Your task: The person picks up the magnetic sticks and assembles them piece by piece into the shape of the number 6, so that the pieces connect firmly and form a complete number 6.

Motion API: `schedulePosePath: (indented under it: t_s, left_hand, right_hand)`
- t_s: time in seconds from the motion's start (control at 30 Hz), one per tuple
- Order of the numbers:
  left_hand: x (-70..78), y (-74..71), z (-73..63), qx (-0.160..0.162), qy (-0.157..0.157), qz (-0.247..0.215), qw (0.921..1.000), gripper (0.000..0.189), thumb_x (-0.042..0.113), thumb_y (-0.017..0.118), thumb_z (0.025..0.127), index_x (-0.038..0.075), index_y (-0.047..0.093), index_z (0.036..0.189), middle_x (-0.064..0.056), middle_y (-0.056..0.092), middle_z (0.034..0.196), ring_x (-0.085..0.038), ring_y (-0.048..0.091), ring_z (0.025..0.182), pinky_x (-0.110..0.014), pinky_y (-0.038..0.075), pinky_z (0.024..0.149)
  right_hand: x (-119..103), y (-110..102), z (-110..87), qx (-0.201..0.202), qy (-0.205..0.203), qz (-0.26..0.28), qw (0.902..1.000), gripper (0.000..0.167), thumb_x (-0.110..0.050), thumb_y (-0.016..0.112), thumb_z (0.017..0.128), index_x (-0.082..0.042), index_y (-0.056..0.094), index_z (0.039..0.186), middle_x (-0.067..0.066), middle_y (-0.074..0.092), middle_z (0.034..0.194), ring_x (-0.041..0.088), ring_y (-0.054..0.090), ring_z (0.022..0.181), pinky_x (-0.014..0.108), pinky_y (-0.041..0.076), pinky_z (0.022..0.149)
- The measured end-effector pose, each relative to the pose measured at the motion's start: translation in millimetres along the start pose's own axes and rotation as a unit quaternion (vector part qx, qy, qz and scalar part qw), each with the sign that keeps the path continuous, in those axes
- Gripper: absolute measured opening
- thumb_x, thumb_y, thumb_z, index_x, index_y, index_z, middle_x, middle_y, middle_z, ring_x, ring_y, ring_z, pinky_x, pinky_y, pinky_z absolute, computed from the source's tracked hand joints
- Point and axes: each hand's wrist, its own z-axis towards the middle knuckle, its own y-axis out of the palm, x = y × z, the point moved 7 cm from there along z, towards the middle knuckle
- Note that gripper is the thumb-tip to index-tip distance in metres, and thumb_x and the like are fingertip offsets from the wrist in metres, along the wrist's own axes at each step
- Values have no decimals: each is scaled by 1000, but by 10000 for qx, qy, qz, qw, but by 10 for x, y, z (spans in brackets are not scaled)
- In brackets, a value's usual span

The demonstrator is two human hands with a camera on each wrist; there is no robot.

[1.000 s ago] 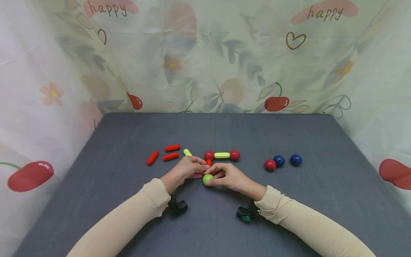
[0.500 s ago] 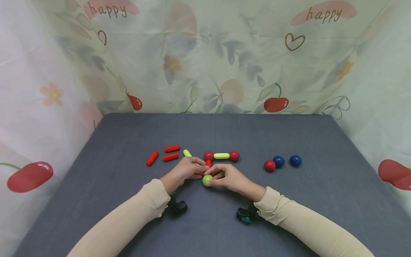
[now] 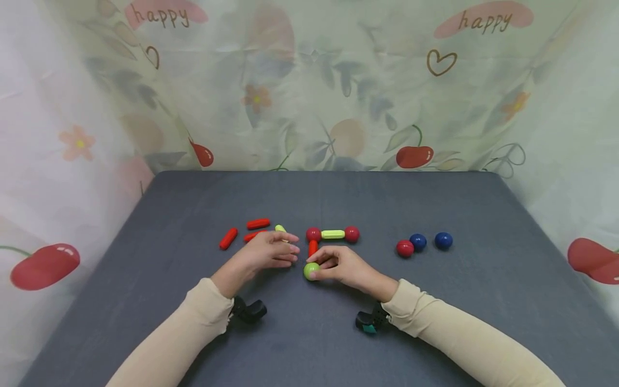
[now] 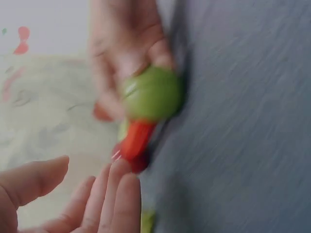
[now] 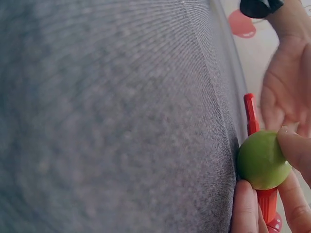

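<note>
My right hand [image 3: 347,266] pinches a shiny green ball [image 3: 311,272] between thumb and fingers, low at the tabletop. A red stick [image 3: 313,248] runs from that ball to a red ball [image 3: 313,234]. From there a yellow-green stick [image 3: 333,235] leads to a second red ball [image 3: 352,234], so the pieces form a bent chain. My left hand [image 3: 263,252] hovers to the left, fingers spread and holding nothing. In the left wrist view its fingers are apart from the green ball [image 4: 153,93]. The right wrist view has the thumb and fingers around the green ball [image 5: 264,160].
Loose red sticks [image 3: 229,238] and a yellow-green stick [image 3: 280,228] lie behind and left of my left hand, partly covered by it. Over on the right are a red ball [image 3: 404,248] and two blue balls [image 3: 418,242]. A patterned curtain [image 3: 314,107] rises behind the grey tabletop [image 3: 319,344].
My left hand has let go of the red stick and moved left, its fingers opening. The right hand keeps its pinch on the green ball in the same place.
</note>
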Motion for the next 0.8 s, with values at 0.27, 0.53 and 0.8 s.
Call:
schedulePosePath:
  t_s: [0.27,0.53,0.8]
  left_hand:
    - [326,-549,-121,1624,635,2028,9636,36,18,62,95,7,57,129,-12,63,122,-28,60,110,-43,49,93]
    - [177,-724,-19,1751,45,3390,9244,33,18,65,93,10,60,124,-12,62,119,-26,58,102,-39,50,83]
    - [115,-731,81,1568,100,3893,9076,28,17,69,89,6,66,114,-11,67,104,-20,60,81,-32,48,69]
  right_hand:
    - [0,-1,-6,-53,22,141,9999,31,-15,77,83,-6,69,112,5,68,101,14,64,81,25,50,73]
    - [1,0,-5,-67,36,132,9999,30,-14,76,84,-6,69,112,5,67,101,13,63,82,24,50,73]
    - [-17,-12,-22,-73,100,136,9998,30,-12,77,83,-7,69,111,5,66,101,12,62,82,24,48,71]
